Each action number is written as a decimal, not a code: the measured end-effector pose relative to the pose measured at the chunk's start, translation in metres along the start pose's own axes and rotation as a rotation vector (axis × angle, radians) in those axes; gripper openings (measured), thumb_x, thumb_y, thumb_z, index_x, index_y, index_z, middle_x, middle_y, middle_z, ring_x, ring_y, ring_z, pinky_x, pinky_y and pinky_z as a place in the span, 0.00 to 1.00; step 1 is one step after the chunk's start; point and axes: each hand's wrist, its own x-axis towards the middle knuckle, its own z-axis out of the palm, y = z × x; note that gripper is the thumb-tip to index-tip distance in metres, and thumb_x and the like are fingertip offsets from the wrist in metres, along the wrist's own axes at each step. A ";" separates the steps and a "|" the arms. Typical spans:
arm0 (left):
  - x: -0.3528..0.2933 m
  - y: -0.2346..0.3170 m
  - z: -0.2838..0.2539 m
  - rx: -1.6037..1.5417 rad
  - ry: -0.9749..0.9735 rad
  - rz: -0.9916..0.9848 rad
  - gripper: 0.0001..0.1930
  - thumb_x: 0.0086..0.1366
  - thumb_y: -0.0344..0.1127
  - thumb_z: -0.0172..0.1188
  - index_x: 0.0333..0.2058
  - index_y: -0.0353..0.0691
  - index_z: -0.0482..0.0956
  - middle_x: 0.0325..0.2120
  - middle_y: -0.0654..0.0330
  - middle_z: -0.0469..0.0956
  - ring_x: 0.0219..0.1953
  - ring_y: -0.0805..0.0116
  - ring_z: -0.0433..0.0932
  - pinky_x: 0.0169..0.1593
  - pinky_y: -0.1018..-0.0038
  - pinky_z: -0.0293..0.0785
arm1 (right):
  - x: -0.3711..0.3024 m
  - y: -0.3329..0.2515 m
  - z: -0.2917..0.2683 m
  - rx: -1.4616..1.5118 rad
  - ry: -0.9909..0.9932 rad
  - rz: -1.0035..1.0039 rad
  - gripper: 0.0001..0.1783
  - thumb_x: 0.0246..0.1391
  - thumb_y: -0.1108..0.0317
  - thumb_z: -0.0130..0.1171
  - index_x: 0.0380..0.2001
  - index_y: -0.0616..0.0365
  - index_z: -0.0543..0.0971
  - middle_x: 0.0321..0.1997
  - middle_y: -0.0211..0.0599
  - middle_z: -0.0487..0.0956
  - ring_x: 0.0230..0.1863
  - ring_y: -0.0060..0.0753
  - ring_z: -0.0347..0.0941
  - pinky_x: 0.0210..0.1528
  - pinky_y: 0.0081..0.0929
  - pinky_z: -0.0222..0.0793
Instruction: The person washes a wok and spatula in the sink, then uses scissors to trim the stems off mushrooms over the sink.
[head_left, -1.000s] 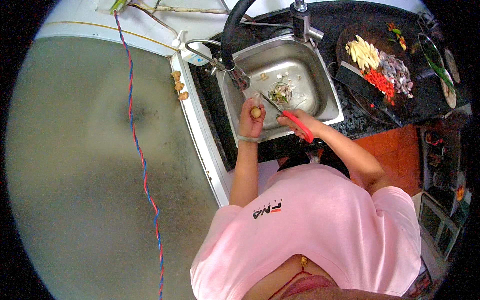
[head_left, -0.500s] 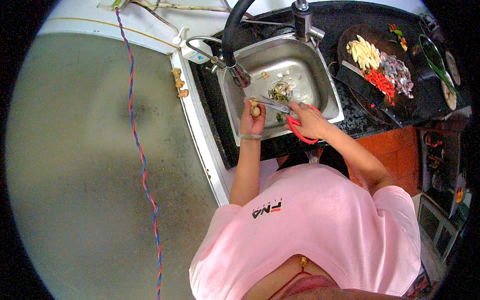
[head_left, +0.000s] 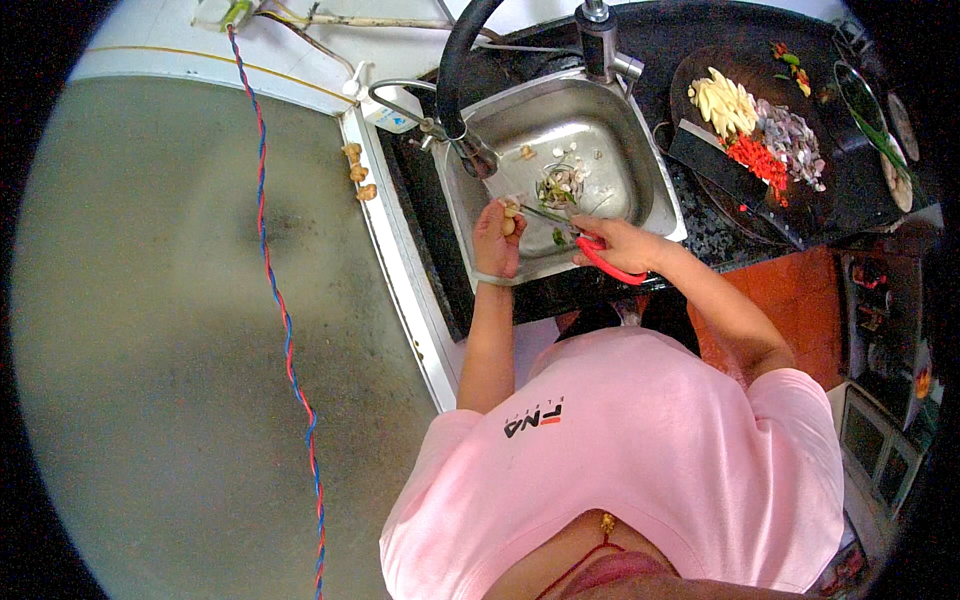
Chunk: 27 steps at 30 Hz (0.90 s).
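Over the sink [head_left: 607, 119], my left hand [head_left: 493, 243] is closed around small tan mushrooms [head_left: 511, 222]. My right hand [head_left: 632, 247] grips a pair of red-handled scissors [head_left: 613, 264], their blades pointing left at the mushrooms. Whether the blade tips touch them I cannot tell. Below the blades, a drain strainer [head_left: 560, 186] holds pale and green scraps, and more bits lie scattered on the basin floor. The black-hosed tap's spray head [head_left: 475, 157] points down just above my left hand, with what looks like water coming out.
Several mushrooms [head_left: 357, 172] sit on the white ledge at the left, near a white pump bottle [head_left: 392, 108]. On the right, a round chopping board [head_left: 697, 97] carries a cleaver [head_left: 712, 160], pale strips [head_left: 724, 101], chopped red pieces [head_left: 757, 164] and greyish pieces [head_left: 792, 140].
My left hand has shifted slightly left with the mushrooms. The scissors have turned a little, and their blades look closer together. A spray under the tap head shows more plainly.
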 end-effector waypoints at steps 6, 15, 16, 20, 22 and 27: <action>0.000 0.003 0.015 -0.015 0.095 0.018 0.08 0.62 0.38 0.52 0.36 0.40 0.71 0.29 0.63 0.72 0.31 0.72 0.71 0.35 0.76 0.73 | -0.005 -0.025 0.009 -0.179 0.185 0.022 0.34 0.45 0.51 0.57 0.50 0.63 0.62 0.42 0.60 0.71 0.45 0.58 0.68 0.47 0.41 0.63; -0.005 0.005 0.014 0.166 0.045 0.007 0.10 0.59 0.39 0.56 0.34 0.39 0.71 0.26 0.64 0.71 0.27 0.74 0.70 0.32 0.77 0.71 | -0.004 -0.006 0.007 -0.153 0.161 0.000 0.32 0.46 0.54 0.58 0.51 0.62 0.63 0.39 0.59 0.72 0.43 0.55 0.70 0.45 0.38 0.64; -0.004 0.005 0.012 0.216 0.042 0.006 0.10 0.59 0.39 0.56 0.34 0.39 0.71 0.26 0.65 0.71 0.26 0.74 0.70 0.32 0.78 0.71 | -0.005 -0.004 0.006 -0.140 0.157 -0.026 0.32 0.47 0.57 0.58 0.52 0.62 0.63 0.38 0.58 0.73 0.41 0.53 0.71 0.44 0.36 0.65; -0.005 0.009 0.013 0.259 -0.042 0.017 0.09 0.58 0.37 0.57 0.34 0.38 0.72 0.26 0.64 0.72 0.26 0.74 0.70 0.32 0.78 0.71 | -0.009 -0.004 0.003 -0.009 0.091 -0.029 0.28 0.47 0.56 0.57 0.48 0.64 0.66 0.33 0.54 0.74 0.37 0.47 0.72 0.41 0.34 0.66; -0.006 0.009 0.013 0.253 -0.046 0.018 0.10 0.58 0.37 0.57 0.35 0.37 0.73 0.27 0.63 0.73 0.27 0.74 0.71 0.32 0.78 0.71 | -0.008 -0.009 0.001 0.028 -0.002 0.038 0.29 0.47 0.52 0.57 0.45 0.64 0.68 0.35 0.53 0.75 0.40 0.48 0.72 0.42 0.35 0.66; -0.010 0.006 0.024 0.161 -0.035 0.036 0.10 0.59 0.36 0.55 0.36 0.36 0.73 0.30 0.61 0.73 0.29 0.72 0.71 0.33 0.78 0.71 | -0.003 -0.011 0.008 0.051 0.016 0.098 0.28 0.47 0.52 0.57 0.42 0.65 0.68 0.36 0.53 0.74 0.40 0.48 0.72 0.42 0.35 0.66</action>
